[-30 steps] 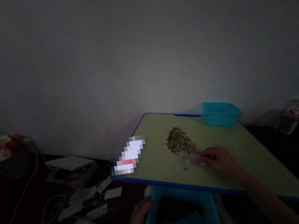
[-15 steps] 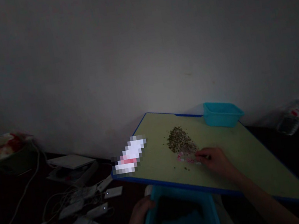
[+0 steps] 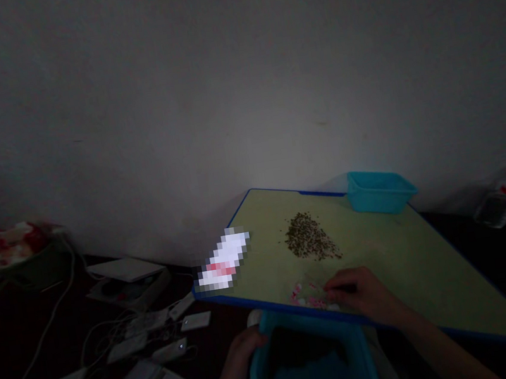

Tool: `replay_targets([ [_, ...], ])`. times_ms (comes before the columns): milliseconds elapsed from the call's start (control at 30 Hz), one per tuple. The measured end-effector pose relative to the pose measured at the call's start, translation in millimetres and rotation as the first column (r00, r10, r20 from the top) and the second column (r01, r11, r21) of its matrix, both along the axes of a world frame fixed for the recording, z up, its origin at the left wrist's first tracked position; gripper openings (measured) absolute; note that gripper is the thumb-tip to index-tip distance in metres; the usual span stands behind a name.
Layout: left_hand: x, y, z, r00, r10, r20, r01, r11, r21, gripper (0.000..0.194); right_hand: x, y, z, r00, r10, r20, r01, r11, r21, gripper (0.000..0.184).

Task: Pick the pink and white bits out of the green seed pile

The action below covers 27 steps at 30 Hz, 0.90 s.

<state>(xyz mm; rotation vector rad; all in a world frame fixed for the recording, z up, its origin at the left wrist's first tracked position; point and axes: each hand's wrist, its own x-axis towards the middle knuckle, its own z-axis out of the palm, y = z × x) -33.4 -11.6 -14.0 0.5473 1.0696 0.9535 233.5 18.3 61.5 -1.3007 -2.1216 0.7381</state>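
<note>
A pile of small dark grains (image 3: 309, 238) lies on a pale green table top (image 3: 402, 255) with a blue rim. My right hand (image 3: 363, 292) rests near the table's front edge, fingers curled on a small pink and white card (image 3: 307, 297) that lies flat at the edge. Below the table, my left hand (image 3: 244, 351) grips the left rim of a teal plastic bin (image 3: 311, 372) with dark contents. The room is dim.
A second teal tub (image 3: 380, 190) stands at the table's far right corner. A blurred white and pink item (image 3: 223, 261) lies at the left edge. Cables, adapters and papers (image 3: 130, 356) cover the floor at left. A plastic bottle (image 3: 499, 198) lies at right.
My right hand has dragged the pink and white card from beside the grain pile toward the table's front edge. The left hand stays on the bin's rim.
</note>
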Motion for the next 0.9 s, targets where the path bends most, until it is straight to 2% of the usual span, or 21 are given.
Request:
replay_targets([
  [233, 0, 1, -3.4, 0.999, -0.020, 0.030, 0.019, 1.000, 0.013, 0.006, -2, -7, -2.1, 0.997, -0.058, -0.046, 0.054, 0.996, -0.069, 0.017],
  [533, -1, 1, -12.4, 1.000, -0.027, 0.015, 0.026, 0.998, 0.055, 0.012, 4, -9, -0.9, 0.994, -0.049, -0.102, 0.040, 0.995, -0.087, 0.019],
  [633, 0, 1, -15.2, 1.000, -0.019, 0.022, 0.019, 0.999, 0.040, 0.011, 3, -7, -0.7, 0.990, -0.112, -0.082, 0.111, 0.994, -0.008, 0.019],
  [733, 1, 0, -15.7, 0.999, -0.006, 0.032, 0.005, 0.999, 0.044, 0.012, -11, -4, -0.6, 0.985, -0.168, -0.028, 0.170, 0.977, 0.127, 0.019],
  [900, 0, 1, -16.0, 1.000, -0.004, 0.016, 0.003, 0.999, 0.038, 0.014, -48, 7, -1.1, 0.975, -0.162, 0.153, 0.103, 0.936, 0.336, 0.022],
])
